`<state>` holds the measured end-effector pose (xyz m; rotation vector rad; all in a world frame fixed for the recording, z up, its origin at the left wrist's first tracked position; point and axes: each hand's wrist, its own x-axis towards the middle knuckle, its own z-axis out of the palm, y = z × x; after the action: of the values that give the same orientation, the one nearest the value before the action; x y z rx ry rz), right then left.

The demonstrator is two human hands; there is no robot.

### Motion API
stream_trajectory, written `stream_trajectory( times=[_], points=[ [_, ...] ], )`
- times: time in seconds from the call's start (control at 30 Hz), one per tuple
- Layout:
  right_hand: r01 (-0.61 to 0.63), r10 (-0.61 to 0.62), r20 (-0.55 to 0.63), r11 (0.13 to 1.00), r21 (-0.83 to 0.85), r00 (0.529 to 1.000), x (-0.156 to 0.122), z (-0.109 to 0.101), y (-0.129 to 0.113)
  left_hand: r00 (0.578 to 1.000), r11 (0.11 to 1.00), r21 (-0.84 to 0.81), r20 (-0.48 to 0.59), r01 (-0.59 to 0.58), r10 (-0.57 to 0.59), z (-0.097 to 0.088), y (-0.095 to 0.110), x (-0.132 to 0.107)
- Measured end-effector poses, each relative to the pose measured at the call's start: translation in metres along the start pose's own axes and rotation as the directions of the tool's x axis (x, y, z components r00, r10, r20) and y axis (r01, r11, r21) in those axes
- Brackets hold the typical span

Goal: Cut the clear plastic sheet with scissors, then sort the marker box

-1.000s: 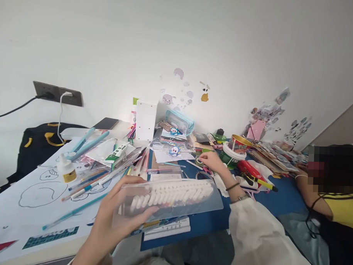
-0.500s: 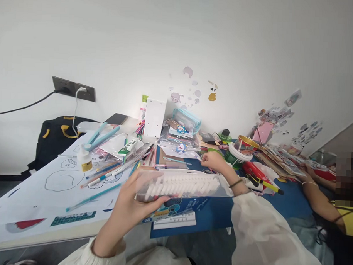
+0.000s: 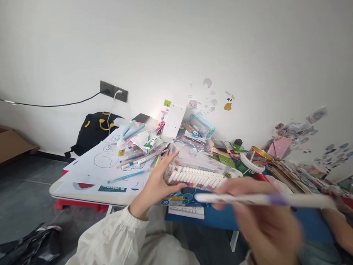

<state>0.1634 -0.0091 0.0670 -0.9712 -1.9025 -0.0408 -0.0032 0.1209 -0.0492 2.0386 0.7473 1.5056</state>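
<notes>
My left hand (image 3: 155,184) grips the left end of a clear plastic box of markers (image 3: 195,178), thumb in front and fingers behind. White-ended markers stand packed in rows inside it, and its front is printed blue. Close to the camera, my right hand (image 3: 266,217) is closed around a white marker with a purple band (image 3: 259,200), held roughly level. Both the hand and this marker are smeared by motion. The right hand covers the right end of the box. Below the box, a white printed booklet or pack (image 3: 187,212) lies at the table's front edge.
Drawn sheets (image 3: 106,159), a glue bottle (image 3: 121,146) and loose pens lie to the left. Farther back are a blue pencil case (image 3: 202,125) and a white stand (image 3: 175,120). A green-and-white tub (image 3: 247,166) stands at the right. Another person's arm (image 3: 339,227) is at the far right.
My right hand has come from behind the box toward the camera, now with the marker in it. The box's rows show more openly. The view has shifted left.
</notes>
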Motion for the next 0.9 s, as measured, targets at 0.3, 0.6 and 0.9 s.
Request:
stream_trajectory(
  times=[0.3,0.6,0.9],
  points=[
    [-0.2,0.202,0.208,0.979,-0.029,0.957,0.028,0.069,0.065,0.999,0.999,-0.017,-0.021,-0.04,0.04,0.002,-0.007,-0.002],
    [-0.178,0.206,0.153,0.968,-0.178,0.967,0.032,0.08,0.059,0.999,0.999,-0.047,-0.031,0.004,-0.005,0.003,-0.003,-0.001],
    [0.098,-0.048,0.214,0.969,-0.227,0.976,0.046,0.072,0.064,1.0,1.0,-0.026,-0.02,0.008,-0.009,0.003,-0.006,-0.001]
  ],
)
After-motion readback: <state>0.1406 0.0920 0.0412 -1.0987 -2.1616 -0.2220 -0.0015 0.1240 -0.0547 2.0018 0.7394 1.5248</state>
